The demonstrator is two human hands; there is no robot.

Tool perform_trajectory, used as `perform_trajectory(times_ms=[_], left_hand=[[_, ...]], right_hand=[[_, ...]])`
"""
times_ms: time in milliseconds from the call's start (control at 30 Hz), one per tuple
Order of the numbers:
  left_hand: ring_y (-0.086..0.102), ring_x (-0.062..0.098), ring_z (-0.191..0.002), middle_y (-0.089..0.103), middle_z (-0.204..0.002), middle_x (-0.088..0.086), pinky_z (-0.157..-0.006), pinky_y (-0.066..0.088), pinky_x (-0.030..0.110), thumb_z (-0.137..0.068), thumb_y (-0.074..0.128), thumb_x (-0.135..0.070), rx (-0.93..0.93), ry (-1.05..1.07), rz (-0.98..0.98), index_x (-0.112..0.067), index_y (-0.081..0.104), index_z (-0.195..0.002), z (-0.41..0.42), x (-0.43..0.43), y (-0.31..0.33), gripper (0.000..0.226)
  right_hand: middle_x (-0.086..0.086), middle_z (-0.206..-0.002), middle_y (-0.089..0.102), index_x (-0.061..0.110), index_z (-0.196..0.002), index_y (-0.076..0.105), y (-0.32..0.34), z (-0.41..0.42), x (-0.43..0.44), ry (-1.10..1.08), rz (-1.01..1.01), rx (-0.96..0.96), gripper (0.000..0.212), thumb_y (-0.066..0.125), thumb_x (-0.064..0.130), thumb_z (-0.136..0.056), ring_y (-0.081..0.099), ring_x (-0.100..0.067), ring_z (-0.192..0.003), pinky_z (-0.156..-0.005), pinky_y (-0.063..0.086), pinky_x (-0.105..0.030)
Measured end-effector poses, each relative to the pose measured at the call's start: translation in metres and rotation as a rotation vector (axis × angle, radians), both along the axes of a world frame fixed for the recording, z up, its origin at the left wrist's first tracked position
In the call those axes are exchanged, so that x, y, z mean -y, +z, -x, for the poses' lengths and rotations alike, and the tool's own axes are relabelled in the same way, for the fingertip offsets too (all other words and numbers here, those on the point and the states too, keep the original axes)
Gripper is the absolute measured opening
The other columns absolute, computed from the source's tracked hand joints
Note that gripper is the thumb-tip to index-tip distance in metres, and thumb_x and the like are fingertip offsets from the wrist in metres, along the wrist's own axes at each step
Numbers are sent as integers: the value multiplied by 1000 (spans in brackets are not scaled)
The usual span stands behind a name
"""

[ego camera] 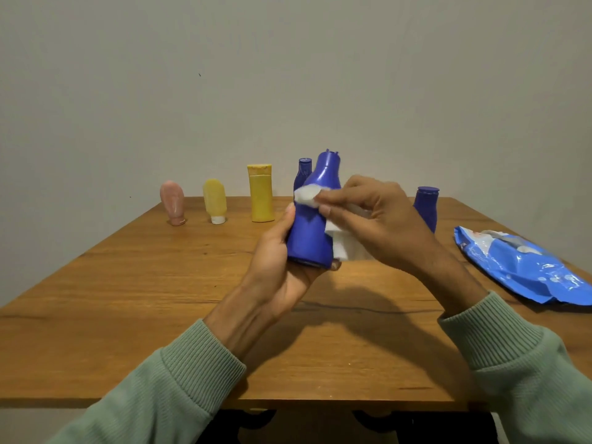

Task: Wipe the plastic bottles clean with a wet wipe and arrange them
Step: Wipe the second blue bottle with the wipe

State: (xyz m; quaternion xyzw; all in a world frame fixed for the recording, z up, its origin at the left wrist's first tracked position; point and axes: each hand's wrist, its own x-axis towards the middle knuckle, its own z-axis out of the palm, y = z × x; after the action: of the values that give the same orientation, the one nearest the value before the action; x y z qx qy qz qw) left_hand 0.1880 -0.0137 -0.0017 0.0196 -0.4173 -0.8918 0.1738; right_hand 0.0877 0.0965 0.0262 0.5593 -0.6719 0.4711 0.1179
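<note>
1. Blue bottle is held upright above the middle of the wooden table, lifted clear of the top with its cap end up
2. The left hand grips it low: the palm cups the base, the thumb runs up one side and the fingers curl round the other
3. The right hand pinches a white wet wipe and presses a bunched part against the bottle's shoulder; the rest of the sheet hangs down beside the body
4. It looks light and not fragile, likely thin plastic that would give under a hard squeeze. The smooth skin will probably turn slippery once damp, so the wide base seems the safest place to hold, while the tapering neck would tend to slide out of the fingers
5. Along the far edge stand a pink tube and a pale yellow tube, both on their caps, then a yellow bottle and a second blue bottle just behind the held one
6. A third blue bottle stands apart to the right, partly hidden by the right hand, and a blue wipe pack lies near the right edge
</note>
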Motion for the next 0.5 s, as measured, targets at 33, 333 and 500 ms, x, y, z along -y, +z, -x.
perform_trajectory(times_ms=[33, 333, 500], left_hand=[[65, 24, -82, 68, -103, 16, -75, 50, 40, -102, 37, -36, -18, 15, -38, -7, 59, -120, 0, 1, 0, 40], [58, 25, -65, 64, -87, 16, -53, 46, 31, -100, 37, -36, 9, -27, -15, -5, 60, -113, -4, 0, 3, 41], [53, 21, -57, 59, -80, 16, -46, 42, 26, -99, 31, -35, 2, -193, 13, -1, 60, -111, -7, -1, 4, 47]], right_hand=[[5, -95, 62, 20, -114, 67, 1, -2, -1, 52, -94, -10, 26, 63, 21, -88, 60, -8, -87, -74, 49, -19], [2, -84, 63, 13, -115, 67, 0, 8, -1, 20, 130, -4, 27, 61, 21, -90, 60, -13, -78, -67, 51, -28], [-8, -90, 67, 20, -118, 64, 2, 15, -2, -28, 318, 118, 26, 59, 19, -92, 60, -21, -84, -74, 52, -38]])
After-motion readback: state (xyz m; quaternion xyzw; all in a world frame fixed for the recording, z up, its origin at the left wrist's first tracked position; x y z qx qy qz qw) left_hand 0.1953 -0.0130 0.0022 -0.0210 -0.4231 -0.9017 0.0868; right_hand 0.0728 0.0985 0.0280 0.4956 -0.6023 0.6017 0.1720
